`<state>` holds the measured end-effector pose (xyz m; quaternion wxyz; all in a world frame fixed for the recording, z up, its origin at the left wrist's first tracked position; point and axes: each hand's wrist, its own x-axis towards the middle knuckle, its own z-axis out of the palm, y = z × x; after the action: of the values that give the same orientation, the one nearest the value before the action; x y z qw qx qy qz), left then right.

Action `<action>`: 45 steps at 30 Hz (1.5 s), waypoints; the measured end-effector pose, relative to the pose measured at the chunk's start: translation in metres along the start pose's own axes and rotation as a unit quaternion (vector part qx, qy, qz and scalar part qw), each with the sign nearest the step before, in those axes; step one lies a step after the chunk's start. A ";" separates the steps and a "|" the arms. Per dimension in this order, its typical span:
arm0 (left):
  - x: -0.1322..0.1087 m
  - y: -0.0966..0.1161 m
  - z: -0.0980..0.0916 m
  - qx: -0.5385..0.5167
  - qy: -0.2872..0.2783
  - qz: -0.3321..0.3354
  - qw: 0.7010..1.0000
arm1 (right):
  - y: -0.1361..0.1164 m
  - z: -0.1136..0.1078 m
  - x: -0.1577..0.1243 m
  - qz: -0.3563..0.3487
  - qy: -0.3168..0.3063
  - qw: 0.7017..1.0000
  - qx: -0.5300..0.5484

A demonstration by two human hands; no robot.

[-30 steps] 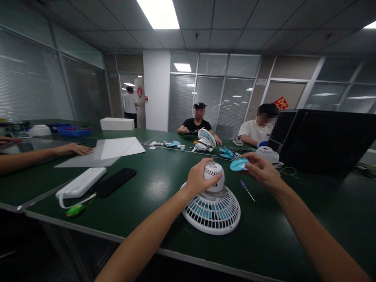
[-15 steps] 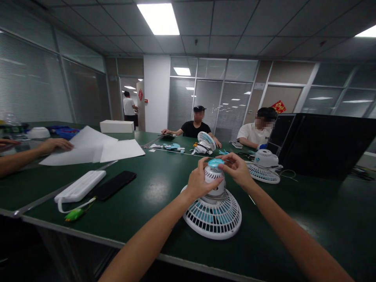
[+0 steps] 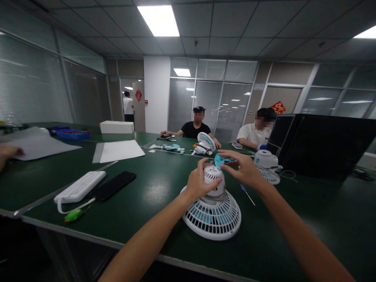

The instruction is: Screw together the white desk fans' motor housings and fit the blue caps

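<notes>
A white fan (image 3: pixel 216 213) lies grille-down on the green table in front of me, pale blue blades showing through its slats. My left hand (image 3: pixel 201 181) is wrapped round the side of its vented motor housing (image 3: pixel 214 174). Just above and to the right of the housing's top, my right hand (image 3: pixel 239 166) pinches a small round light-blue cap (image 3: pixel 219 160), tilted on its edge and apart from the fan. On the table below my right hand lies a screwdriver (image 3: pixel 247 194) with a dark blue handle.
A white power bank (image 3: pixel 80 187) with a cable and a black phone (image 3: pixel 116 185) lie on the left. Paper sheets (image 3: pixel 122 151) and a blue tray (image 3: pixel 73 134) are farther back. Another fan (image 3: pixel 266 160) stands near a black case (image 3: pixel 326 145). Two people sit across the table.
My right hand has lifted the blue cap off the housing top and tipped it rightward. The screwdriver is uncovered. At the left, a co-worker's hand has pulled a paper sheet leftward.
</notes>
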<state>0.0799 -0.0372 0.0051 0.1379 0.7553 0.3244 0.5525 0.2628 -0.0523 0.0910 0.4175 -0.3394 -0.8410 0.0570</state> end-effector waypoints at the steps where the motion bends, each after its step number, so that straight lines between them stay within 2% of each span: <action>1: 0.000 0.000 0.000 -0.002 -0.001 0.001 1.000 | -0.003 -0.002 0.000 -0.026 -0.014 0.999 -0.045; 4: 0.000 0.001 0.000 -0.003 -0.001 -0.004 1.000 | -0.011 -0.001 0.001 -0.084 -0.035 0.989 -0.116; 7: 0.000 0.003 0.000 0.003 0.002 -0.014 1.000 | -0.016 0.003 0.004 -0.094 -0.054 0.988 -0.111; 11: 0.000 0.003 -0.001 0.007 0.000 -0.021 1.000 | -0.017 0.002 0.008 -0.053 -0.081 0.994 -0.043; 14: 0.000 0.003 -0.001 0.008 -0.001 -0.016 1.000 | -0.017 -0.003 0.007 -0.021 -0.079 0.997 -0.007; 17: 0.000 0.004 -0.001 0.012 0.000 -0.011 1.000 | -0.021 -0.006 0.005 -0.011 -0.082 0.996 -0.021; 21: 0.000 0.004 -0.001 0.038 0.002 -0.025 0.999 | -0.028 -0.006 0.005 0.007 -0.118 0.992 -0.048; 25: -0.001 0.006 -0.001 0.041 -0.004 -0.027 0.999 | -0.028 -0.005 0.005 0.017 -0.135 0.990 -0.036; 33: 0.000 0.005 -0.001 0.022 0.001 -0.015 1.000 | -0.027 -0.003 0.005 0.054 -0.141 0.988 0.008; 39: 0.000 0.004 0.000 0.020 0.012 -0.021 1.000 | -0.028 0.004 -0.001 0.030 -0.122 0.992 0.001; 45: 0.002 0.005 -0.002 -0.008 -0.001 0.005 1.000 | -0.028 0.008 -0.002 0.028 -0.100 0.995 0.004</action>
<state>0.0804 -0.0395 0.0101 0.1420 0.7562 0.3162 0.5549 0.2435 -0.0734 0.0950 0.3306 -0.3535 -0.8687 0.1052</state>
